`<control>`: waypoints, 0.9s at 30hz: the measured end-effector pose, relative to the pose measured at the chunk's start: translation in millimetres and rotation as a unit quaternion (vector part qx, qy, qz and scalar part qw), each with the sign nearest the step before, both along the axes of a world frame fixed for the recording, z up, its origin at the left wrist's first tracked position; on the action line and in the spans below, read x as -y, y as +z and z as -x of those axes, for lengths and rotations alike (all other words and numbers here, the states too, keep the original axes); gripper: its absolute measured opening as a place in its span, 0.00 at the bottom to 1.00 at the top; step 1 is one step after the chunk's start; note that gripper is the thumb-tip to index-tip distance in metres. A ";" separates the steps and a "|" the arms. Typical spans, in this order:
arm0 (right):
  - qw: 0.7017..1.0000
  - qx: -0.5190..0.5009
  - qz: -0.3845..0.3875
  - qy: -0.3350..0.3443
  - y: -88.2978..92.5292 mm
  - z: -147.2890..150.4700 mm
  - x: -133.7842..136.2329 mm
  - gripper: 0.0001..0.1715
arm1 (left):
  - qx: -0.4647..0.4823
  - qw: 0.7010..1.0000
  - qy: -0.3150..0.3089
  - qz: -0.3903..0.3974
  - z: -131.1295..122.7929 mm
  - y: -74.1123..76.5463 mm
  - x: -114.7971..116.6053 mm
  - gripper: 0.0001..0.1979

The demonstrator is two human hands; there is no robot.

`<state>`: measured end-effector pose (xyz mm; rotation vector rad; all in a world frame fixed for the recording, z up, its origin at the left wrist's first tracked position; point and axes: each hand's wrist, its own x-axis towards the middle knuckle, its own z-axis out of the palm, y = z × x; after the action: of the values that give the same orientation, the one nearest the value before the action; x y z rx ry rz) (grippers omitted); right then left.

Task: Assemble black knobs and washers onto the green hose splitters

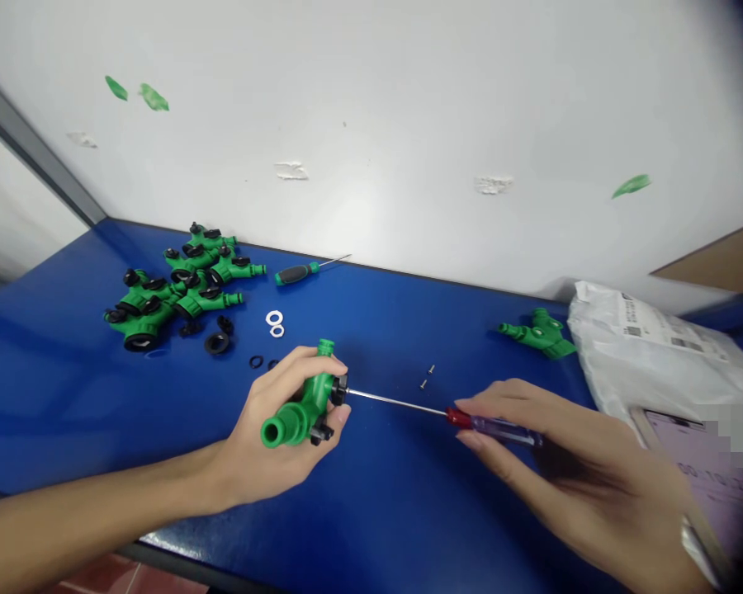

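Observation:
My left hand [266,429] is wrapped round a green Y-shaped hose connector [306,410] with black valve knobs, held above the blue table. Between the thumb and fingers of my right hand [570,462] is a screwdriver [458,418] with a red and clear purplish handle. Its thin metal shaft points left, and the tip meets the black knob [339,389] on the connector's right side. Whether a screw sits under the tip is too small to tell. Two small screws [427,377] lie on the table beyond the shaft.
Several green hose connectors [191,301] are piled at the back left. Near them lie black parts [216,342], white rings [275,318] and a green-black screwdriver [297,274]. A knobless green connector [538,334], a white plastic package [662,346] and a phone [687,462] are on the right.

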<state>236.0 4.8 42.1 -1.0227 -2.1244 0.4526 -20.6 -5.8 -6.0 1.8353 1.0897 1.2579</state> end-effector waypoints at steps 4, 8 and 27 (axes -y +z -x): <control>0.998 0.044 -0.011 -0.036 -4.7 -4.2 4.0 0.06 | 0.006 0.999 -0.022 -0.025 -0.2 1.1 1.4 0.16; 0.999 0.035 0.016 -0.030 -9.6 -4.3 5.2 0.12 | -0.003 0.999 -0.013 -0.029 -0.1 2.4 2.3 0.16; 0.997 0.074 -0.020 -0.031 -4.3 1.9 2.5 0.05 | -0.006 0.999 -0.013 -0.040 -0.4 3.2 2.0 0.16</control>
<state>234.1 2.3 37.8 -1.1262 -2.2158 0.3127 -20.2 -7.9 -2.8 1.9132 1.0315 1.2926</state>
